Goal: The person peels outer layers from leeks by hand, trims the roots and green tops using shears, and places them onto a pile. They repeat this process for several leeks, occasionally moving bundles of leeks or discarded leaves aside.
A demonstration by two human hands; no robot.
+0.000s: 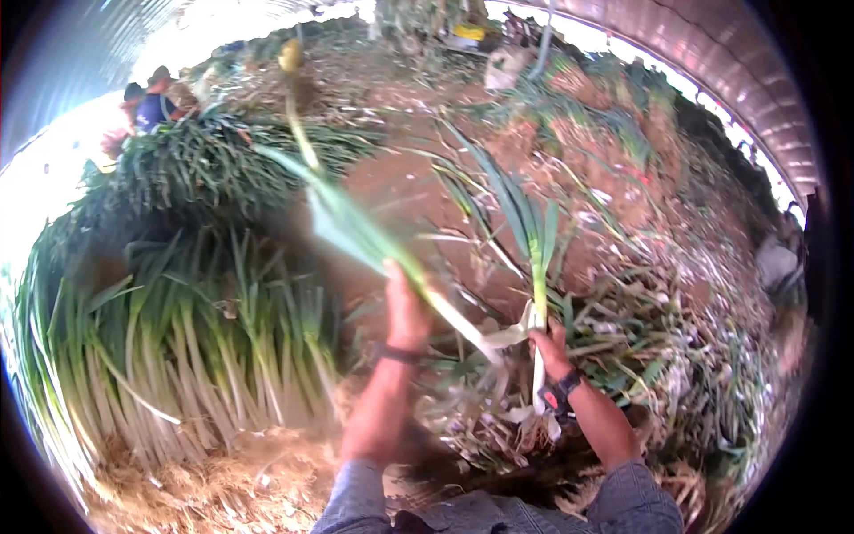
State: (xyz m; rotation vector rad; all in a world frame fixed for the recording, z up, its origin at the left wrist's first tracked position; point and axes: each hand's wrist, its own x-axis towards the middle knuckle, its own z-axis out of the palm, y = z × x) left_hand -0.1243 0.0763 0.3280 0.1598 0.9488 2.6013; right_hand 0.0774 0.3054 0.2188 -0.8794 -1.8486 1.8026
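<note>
My left hand (407, 307) is closed around a long leek (356, 227), which slants from its white lower stem at right to wide green leaves at upper left. Motion blurs this leek and partly the hand. Lower right, my right hand (553, 349) grips the pale stem of a second leek (537, 276). That one stands nearly upright, its green leaves fanned above. A loose whitish leaf (511, 335) hangs between the two stems, near my right fingers. Under both hands lies a heap of peeled leaves and trimmings (480, 423).
Packed leeks (205, 356) stand at left, roots toward me, with another leafy pile (196, 160) behind. Two people are at far left, one in a dark blue shirt (153, 109). Scattered leaves (685, 356) cover the right side. A pale sack (509, 67) sits farther back.
</note>
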